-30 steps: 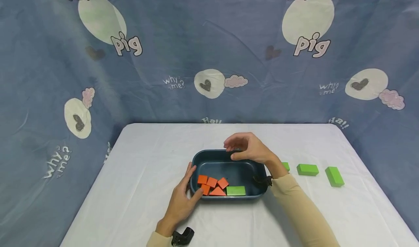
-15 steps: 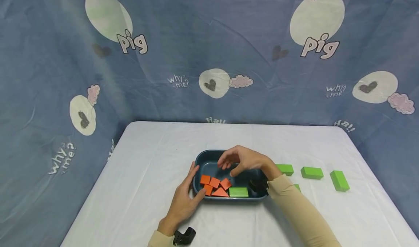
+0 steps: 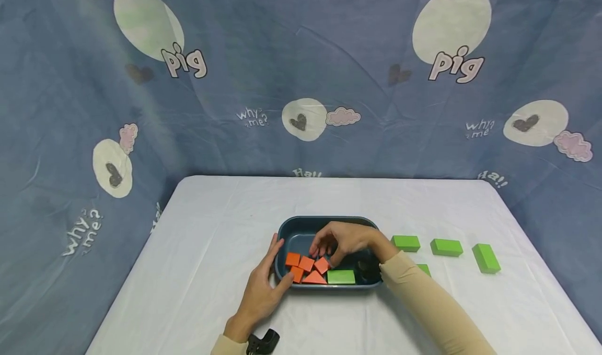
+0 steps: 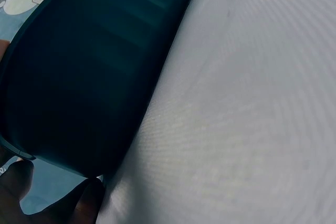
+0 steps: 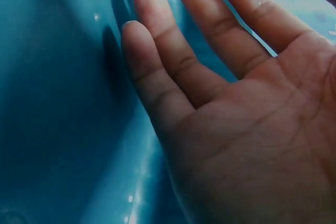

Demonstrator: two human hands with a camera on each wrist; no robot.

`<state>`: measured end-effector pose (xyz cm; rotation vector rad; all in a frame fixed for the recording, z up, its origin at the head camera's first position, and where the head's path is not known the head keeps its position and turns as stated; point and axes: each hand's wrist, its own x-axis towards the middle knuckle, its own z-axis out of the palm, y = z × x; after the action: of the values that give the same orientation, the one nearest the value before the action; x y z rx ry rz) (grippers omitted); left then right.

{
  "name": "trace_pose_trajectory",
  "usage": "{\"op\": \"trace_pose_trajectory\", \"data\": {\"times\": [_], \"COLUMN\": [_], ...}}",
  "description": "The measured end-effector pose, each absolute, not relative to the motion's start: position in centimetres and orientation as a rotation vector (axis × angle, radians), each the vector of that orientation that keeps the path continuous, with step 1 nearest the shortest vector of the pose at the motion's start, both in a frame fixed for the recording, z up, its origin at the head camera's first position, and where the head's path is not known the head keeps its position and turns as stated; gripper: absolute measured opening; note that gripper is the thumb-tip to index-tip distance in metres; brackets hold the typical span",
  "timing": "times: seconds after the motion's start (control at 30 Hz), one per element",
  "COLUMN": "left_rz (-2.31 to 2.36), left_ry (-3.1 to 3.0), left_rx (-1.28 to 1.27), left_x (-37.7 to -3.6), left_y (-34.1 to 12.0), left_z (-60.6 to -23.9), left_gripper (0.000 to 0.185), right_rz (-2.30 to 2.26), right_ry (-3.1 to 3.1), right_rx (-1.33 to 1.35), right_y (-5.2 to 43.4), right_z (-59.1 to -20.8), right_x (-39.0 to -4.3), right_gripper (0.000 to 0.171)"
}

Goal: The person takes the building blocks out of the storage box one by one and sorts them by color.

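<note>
Steadying the tray [image 3: 296,241] with the left hand [image 3: 261,288], fingers straight; likely reaching with the right hand [image 3: 347,237] for 1 orange block [image 3: 322,265], cannot tell if gripping; needing a soft pinch next.

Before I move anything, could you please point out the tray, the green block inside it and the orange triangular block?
Tray [image 3: 295,241], head view: bare part of its floor.
Green block [image 3: 340,277], head view: middle of its upper face.
Orange triangular block [image 3: 314,278], head view: middle of its triangular face.
</note>
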<state>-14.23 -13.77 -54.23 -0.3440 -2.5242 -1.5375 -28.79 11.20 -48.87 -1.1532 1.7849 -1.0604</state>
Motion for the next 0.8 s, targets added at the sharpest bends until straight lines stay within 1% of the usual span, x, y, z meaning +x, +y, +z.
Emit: {"op": "trace_pose_trajectory", "data": {"times": [0.33,0.67,0.8], "left_rz": [-1.545,-1.549,-1.548], "left_ry": [-2.517,-2.502,-2.495], "left_rx": [-0.343,-0.357,-0.361], "left_x": [-14.18,-14.16,-14.16], "left_y": [-13.77,-13.88,-13.89], "left_z": [-54.24,-54.37,-54.40], "left_gripper": [0.074,0.073,0.072], "right_rz": [-1.006,-0.908,-0.881], "right_ry": [1.785,1.821,1.829], "right_rx": [-1.125,-1.095,-1.093], "right_y": [11.18,10.97,10.86], "right_z": [-49.46,-49.71,-49.76], "right_x": [-28.65,-28.55,-28.49], "right_gripper": [0.044,0.064,0.068]}}
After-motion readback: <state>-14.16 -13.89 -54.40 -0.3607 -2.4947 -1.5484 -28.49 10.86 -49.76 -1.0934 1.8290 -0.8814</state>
